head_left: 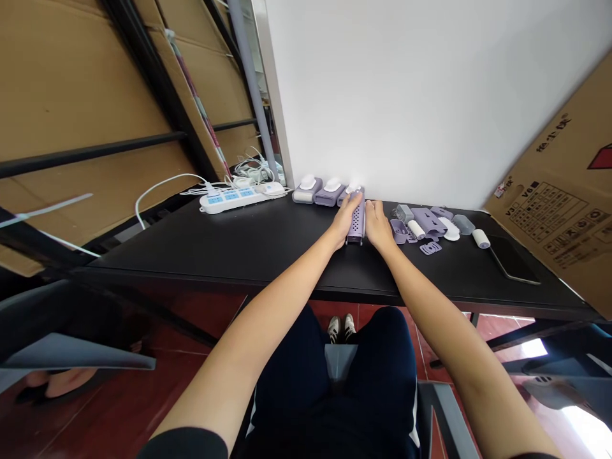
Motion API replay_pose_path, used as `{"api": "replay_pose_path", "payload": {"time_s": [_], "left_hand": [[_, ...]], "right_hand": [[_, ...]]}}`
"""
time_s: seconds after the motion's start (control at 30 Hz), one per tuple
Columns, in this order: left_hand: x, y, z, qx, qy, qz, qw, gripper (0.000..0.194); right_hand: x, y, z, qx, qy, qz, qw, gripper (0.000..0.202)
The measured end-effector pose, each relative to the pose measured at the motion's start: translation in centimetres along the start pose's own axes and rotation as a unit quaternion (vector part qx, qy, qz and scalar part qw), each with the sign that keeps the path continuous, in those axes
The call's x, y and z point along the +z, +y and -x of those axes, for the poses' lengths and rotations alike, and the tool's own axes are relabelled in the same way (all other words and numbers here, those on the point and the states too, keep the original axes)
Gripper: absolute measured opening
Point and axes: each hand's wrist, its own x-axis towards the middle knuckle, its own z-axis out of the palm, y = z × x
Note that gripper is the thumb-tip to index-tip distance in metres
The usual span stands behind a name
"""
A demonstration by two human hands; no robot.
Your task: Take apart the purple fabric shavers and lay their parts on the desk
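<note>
A purple plastic housing with rows of small holes (356,224) stands between my two hands over the black table. My left hand (343,222) grips its left side, thumb near the top. My right hand (377,226) is closed along the right side, its fingertips partly hidden. Behind the housing, partly covered by it, is a purple unit with a white knob (352,188). Two similar units, one purple with a white top (331,192) and another with a pale roller front (306,190), line up to its left by the white wall.
Loose purple parts (429,222), white rollers (480,239), a clear cover (463,224) and flat rings (431,248) lie to the right. A dark phone (514,260) rests near a cardboard box (564,191). A power strip (241,197) with cables sits at left.
</note>
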Motion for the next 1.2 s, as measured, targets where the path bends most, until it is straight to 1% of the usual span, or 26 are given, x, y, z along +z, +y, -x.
{"api": "replay_pose_path", "payload": {"time_s": [0.13, 0.27, 0.37, 0.47, 0.53, 0.6, 0.67, 0.73, 0.8, 0.93, 1.0, 1.07, 1.2], "left_hand": [[-0.3, 0.1, -0.2, -0.002, 0.016, 0.020, 1.000, 0.037], [-0.5, -0.1, -0.3, -0.008, 0.018, 0.029, 0.999, 0.038], [-0.7, -0.1, -0.5, -0.032, 0.022, 0.047, 0.998, 0.039], [-0.9, 0.0, -0.8, -0.064, 0.013, 0.067, 0.996, 0.039], [-1.0, 0.2, -1.0, -0.078, 0.014, 0.092, 0.993, 0.037], [-1.0, 0.4, -1.0, -0.086, 0.027, 0.121, 0.989, 0.035], [-0.9, 0.7, -0.9, -0.096, 0.038, 0.141, 0.985, 0.033], [-0.7, 0.9, -0.6, -0.105, 0.036, 0.147, 0.983, 0.034], [-0.4, 1.1, -0.3, -0.100, 0.027, 0.146, 0.984, 0.034], [0.2, 0.7, 0.0, -0.048, 0.021, 0.124, 0.991, 0.024], [0.3, 0.4, 0.0, -0.033, 0.023, 0.102, 0.994, 0.021], [0.4, 0.3, 0.1, -0.037, 0.026, 0.087, 0.995, 0.021], [0.1, 0.3, 0.0, -0.071, 0.023, 0.082, 0.994, 0.026]], "right_hand": [[0.4, 0.1, 0.2, -0.031, 0.001, 0.019, 0.999, 0.035], [0.1, -0.4, 0.4, -0.026, -0.002, 0.041, 0.999, 0.034], [-0.1, -0.5, 0.4, -0.033, -0.008, 0.051, 0.998, 0.031], [0.0, -0.1, 0.1, -0.055, -0.011, 0.037, 0.998, 0.029], [0.3, 0.3, -0.2, -0.072, -0.006, 0.018, 0.997, 0.032], [0.5, 0.6, -0.2, -0.084, -0.004, 0.005, 0.996, 0.035], [0.6, 0.5, -0.1, -0.085, -0.004, 0.004, 0.996, 0.034], [0.6, 0.3, 0.1, -0.080, -0.002, 0.008, 0.997, 0.032], [0.4, 0.1, 0.3, -0.073, 0.006, 0.007, 0.997, 0.032], [-0.1, 0.1, 0.2, -0.057, 0.019, -0.008, 0.998, 0.034], [-0.3, 0.3, -0.1, -0.048, 0.017, -0.003, 0.999, 0.036], [-0.4, 0.4, -0.5, -0.050, 0.011, 0.012, 0.999, 0.036], [-0.6, 0.7, -1.1, -0.084, -0.005, 0.030, 0.996, 0.032]]}}
